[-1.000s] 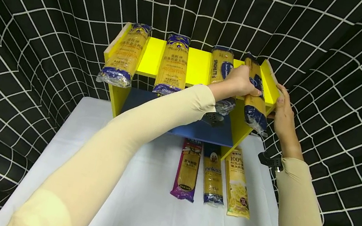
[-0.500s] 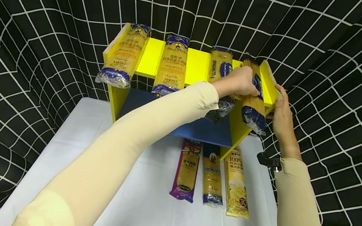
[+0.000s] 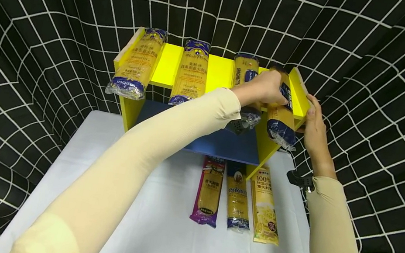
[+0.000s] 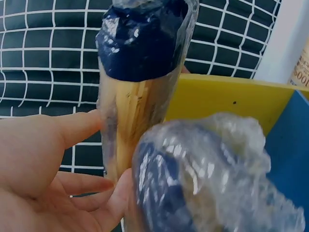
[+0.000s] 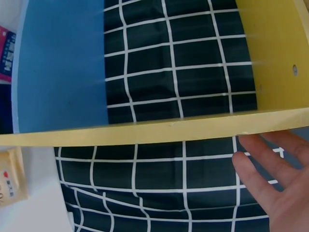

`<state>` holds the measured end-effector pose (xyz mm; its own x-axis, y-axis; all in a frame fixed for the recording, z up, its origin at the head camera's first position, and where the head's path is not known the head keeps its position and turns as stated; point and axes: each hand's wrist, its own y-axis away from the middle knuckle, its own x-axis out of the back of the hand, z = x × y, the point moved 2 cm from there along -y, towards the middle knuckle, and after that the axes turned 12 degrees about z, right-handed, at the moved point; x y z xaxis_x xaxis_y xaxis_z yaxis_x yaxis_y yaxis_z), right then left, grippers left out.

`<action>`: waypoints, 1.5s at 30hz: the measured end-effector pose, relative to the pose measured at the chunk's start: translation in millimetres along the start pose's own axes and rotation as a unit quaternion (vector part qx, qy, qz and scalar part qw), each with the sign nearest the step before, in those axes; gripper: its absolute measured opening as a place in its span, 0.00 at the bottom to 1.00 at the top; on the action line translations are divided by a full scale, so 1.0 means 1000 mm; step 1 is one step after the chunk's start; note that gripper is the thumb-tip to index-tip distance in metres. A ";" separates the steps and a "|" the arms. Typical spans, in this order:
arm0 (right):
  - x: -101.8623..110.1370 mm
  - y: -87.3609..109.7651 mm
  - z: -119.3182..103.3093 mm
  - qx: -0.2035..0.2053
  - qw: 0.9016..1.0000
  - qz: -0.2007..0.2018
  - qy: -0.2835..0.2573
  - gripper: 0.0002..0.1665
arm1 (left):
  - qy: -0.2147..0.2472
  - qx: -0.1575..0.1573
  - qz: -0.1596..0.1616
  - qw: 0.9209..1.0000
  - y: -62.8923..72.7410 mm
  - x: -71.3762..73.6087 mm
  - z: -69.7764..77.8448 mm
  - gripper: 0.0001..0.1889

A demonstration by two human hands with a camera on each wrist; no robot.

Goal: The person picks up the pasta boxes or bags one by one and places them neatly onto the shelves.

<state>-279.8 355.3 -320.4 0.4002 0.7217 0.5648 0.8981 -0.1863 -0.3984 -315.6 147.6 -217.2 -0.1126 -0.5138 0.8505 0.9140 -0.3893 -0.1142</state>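
My left hand (image 3: 265, 88) holds the rightmost spaghetti pack (image 3: 281, 118) on the top shelf of a yellow and blue rack (image 3: 220, 72). In the left wrist view, the thumb and fingers are around the sides of that clear and navy pack (image 4: 135, 96). Another spaghetti pack (image 3: 245, 64) lies just left of it, partly hidden by the hand; its crinkled end (image 4: 207, 169) is close in the left wrist view. My right hand (image 3: 316, 131) touches the rack's right side; in the right wrist view its fairly straight fingers (image 5: 260, 183) meet the outer edge of the yellow side panel (image 5: 164, 130).
Two more spaghetti packs (image 3: 138, 63) (image 3: 192, 72) lie on the left half of the top shelf. Below, a purple pack (image 3: 210, 189), an Ankara pack (image 3: 238, 196) and a yellow pack (image 3: 266, 207) lie on the white table (image 3: 165, 235). Black gridded cloth (image 3: 36, 73) surrounds it.
The rightmost spaghetti pack has shifted slightly left on the shelf with my left hand on it. My right hand keeps its place at the rack's side.
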 end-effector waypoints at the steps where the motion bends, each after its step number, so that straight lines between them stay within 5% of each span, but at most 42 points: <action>1: -0.001 -0.001 0.002 0.000 1.000 0.001 -0.001 0.29 | 0.000 -0.004 0.000 1.000 0.001 0.002 -0.001 0.14; 7: -0.005 -0.006 0.018 0.002 1.000 0.004 0.005 0.28 | -0.035 -0.047 -0.016 0.998 0.005 0.014 -0.009 0.17; 13: -0.005 -0.009 0.023 -0.001 1.000 0.006 0.009 0.27 | -0.085 -0.083 -0.067 0.991 0.010 0.022 -0.012 0.41; 23: -0.006 -0.006 0.017 0.003 1.000 0.010 0.007 0.28 | -0.162 -0.124 -0.058 0.977 0.015 0.014 -0.013 0.42; 31: -0.001 0.002 -0.002 0.003 1.000 0.015 -0.007 0.29 | -0.166 -0.088 -0.029 0.982 0.017 0.005 -0.010 0.40; 45: -0.005 -0.008 0.025 -0.009 1.000 0.007 -0.025 0.27 | -0.188 -0.073 0.000 0.979 0.014 -0.013 0.001 0.32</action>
<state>-293.7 369.8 -338.1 0.4039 0.7515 0.5217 0.8956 -0.2085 -0.3930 -301.0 149.1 -229.1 0.0639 -0.2073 0.9762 0.8452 -0.5089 -0.1634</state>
